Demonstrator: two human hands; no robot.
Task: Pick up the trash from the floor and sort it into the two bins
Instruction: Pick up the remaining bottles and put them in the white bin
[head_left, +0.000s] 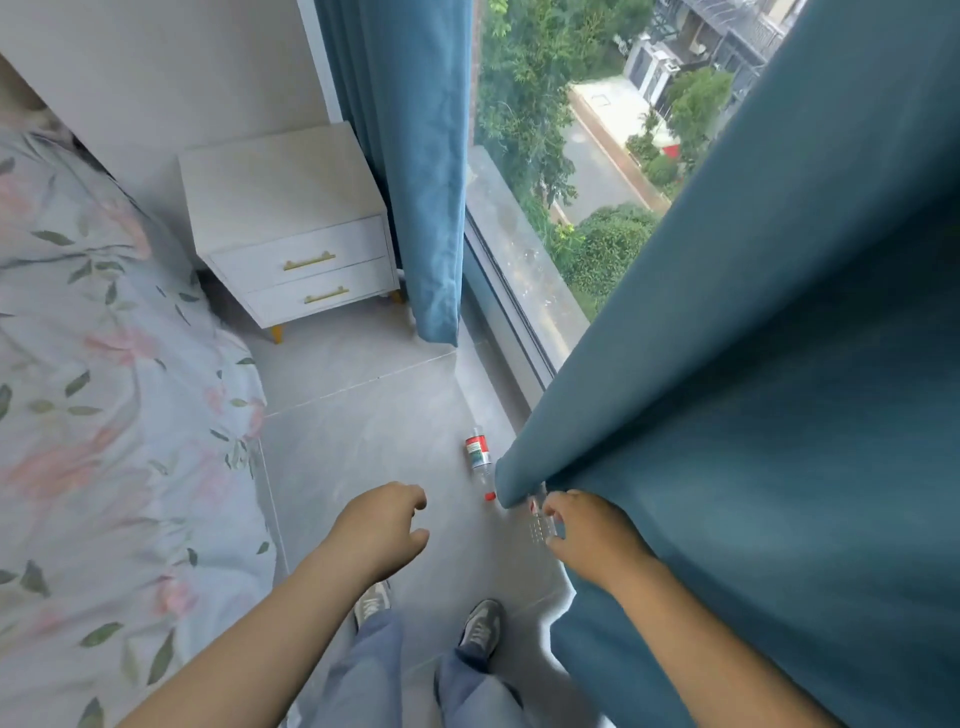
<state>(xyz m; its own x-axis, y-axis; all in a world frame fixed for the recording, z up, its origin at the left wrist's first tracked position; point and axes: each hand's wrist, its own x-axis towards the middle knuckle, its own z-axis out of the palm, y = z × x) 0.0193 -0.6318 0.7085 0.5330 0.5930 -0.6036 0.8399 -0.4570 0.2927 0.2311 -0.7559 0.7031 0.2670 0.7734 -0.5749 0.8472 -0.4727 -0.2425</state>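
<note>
Bedroom, by the window: a person stands on the grey tiled floor (363, 415), both hands out and well apart. The left hand (382, 525), at 11 o'clock from the shoes (479, 629), hangs with fingers loosely curled, holding nothing. The right hand (589, 538), at 1 o'clock, curls thumb and forefinger about a clear plastic piece (540, 522), too blurred to identify, beside the hem of a blue curtain (753, 415). A small red-capped bottle (478, 456) lies on its side on the floor at 12 o'clock, cap end near that hem. A floral bed (104, 364) lies at 9 o'clock, a white nightstand (291, 218) at 11.
</note>
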